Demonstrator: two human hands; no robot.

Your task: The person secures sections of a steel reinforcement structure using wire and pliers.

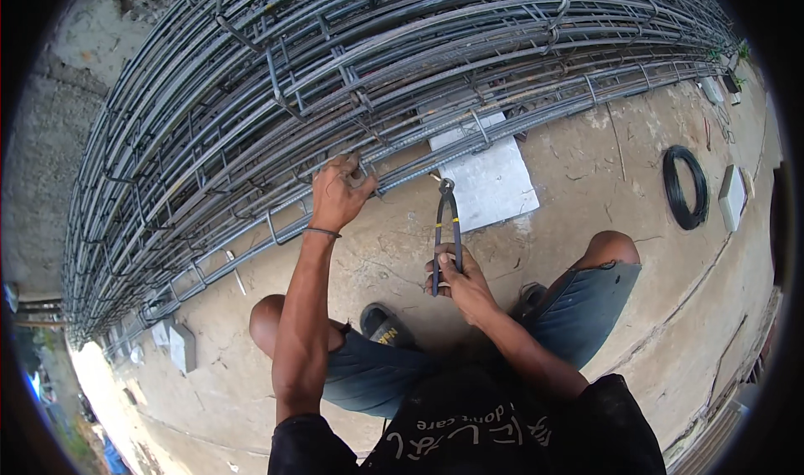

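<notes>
My left hand (337, 194) is closed with curled fingers at the near edge of a long rebar cage (502, 130). Its fingertips are partly hidden against the steel, around a cross tie or bar. A pair of black tying pincers (450, 211) with yellow bands on the handles is in my right hand (462, 284). The pincers point away from me, handles slightly spread. Their jaws are just short of the near bars, beside a pale flat sheet (488, 192) on the ground.
More rebar cages (352, 56) are stacked beyond the near one. On the right lie a coil of black wire (685, 188) and a pale block (733, 199). Another block (182, 348) sits at lower left. My knees are bent on either side of my arms, above concrete ground (578, 182).
</notes>
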